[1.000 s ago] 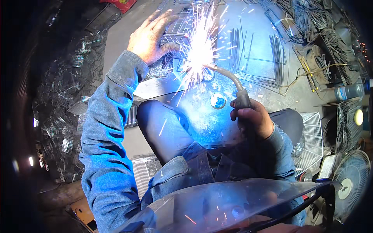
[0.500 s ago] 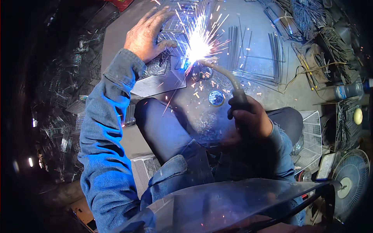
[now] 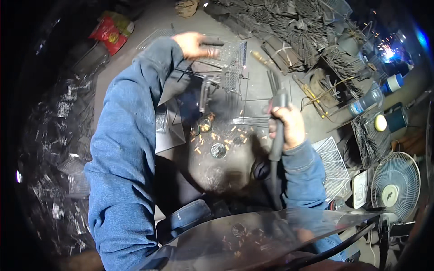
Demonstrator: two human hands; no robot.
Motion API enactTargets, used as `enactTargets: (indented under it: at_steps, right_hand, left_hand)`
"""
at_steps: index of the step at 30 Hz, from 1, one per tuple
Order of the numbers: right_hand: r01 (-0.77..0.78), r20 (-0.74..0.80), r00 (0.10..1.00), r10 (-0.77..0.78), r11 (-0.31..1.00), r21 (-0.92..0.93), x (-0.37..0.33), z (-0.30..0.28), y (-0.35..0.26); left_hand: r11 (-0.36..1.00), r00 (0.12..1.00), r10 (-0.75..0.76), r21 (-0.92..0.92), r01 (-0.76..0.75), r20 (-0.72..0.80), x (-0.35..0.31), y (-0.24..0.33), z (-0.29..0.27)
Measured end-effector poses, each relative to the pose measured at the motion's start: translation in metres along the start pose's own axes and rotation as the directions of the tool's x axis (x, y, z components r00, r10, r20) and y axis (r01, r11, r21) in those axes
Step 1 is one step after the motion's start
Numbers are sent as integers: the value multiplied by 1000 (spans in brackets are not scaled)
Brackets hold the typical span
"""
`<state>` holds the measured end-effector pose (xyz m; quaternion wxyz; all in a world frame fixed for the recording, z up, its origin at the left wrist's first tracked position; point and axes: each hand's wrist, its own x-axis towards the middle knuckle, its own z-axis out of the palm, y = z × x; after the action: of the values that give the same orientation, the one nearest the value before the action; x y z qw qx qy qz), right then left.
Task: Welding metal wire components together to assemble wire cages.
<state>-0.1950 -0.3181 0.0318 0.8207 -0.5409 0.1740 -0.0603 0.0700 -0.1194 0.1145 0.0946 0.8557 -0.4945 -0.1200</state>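
Note:
My left hand point(image 3: 195, 46), smeared by motion, reaches to the far side with its fingers curled over the wires of a wire mesh basket point(image 3: 234, 67). The basket stands tilted above a small metal fixture point(image 3: 204, 94); its far side is hard to make out. My right hand point(image 3: 290, 125) is wrapped round the handle of a welding torch point(image 3: 280, 97). The torch's bent neck points up and left, its tip to the right of the basket and apart from it. No arc burns at the tip.
Tan stubs point(image 3: 233, 137) lie around a round tin point(image 3: 219, 150). Thin metal rods point(image 3: 250, 121) rest beyond. At right are a wire basket point(image 3: 332, 165), a bottle point(image 3: 361, 105) and a fan point(image 3: 391, 195). Sparks point(image 3: 388, 52) fly far right. A clear visor point(image 3: 253, 230) crosses the near edge.
The bright arc at the torch tip has gone out. My right hand has drawn the torch away to the right. My left hand and the basket have shifted, and the view has turned.

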Motion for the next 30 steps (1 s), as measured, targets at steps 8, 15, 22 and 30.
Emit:
enactTargets:
  at_steps: [8, 15, 22, 30]
  right_hand:
    - [18, 22, 1000, -15, 989, -144, 22, 13, 7]
    - [93, -74, 990, -123, 943, -319, 18, 27, 9]
    - [126, -75, 984, -161, 930, -344, 0, 38, 4]
    - [150, -86, 975, -206, 891, -427, 4, 37, 10]
  left_hand:
    - [868, 983, -148, 461, 182, -109, 45, 50, 3]
    - [837, 972, -198, 495, 233, -123, 58, 46, 0]
    - [835, 970, -210, 493, 245, -126, 64, 45, 1]
    - [882, 973, -212, 410, 232, -94, 77, 18, 3]
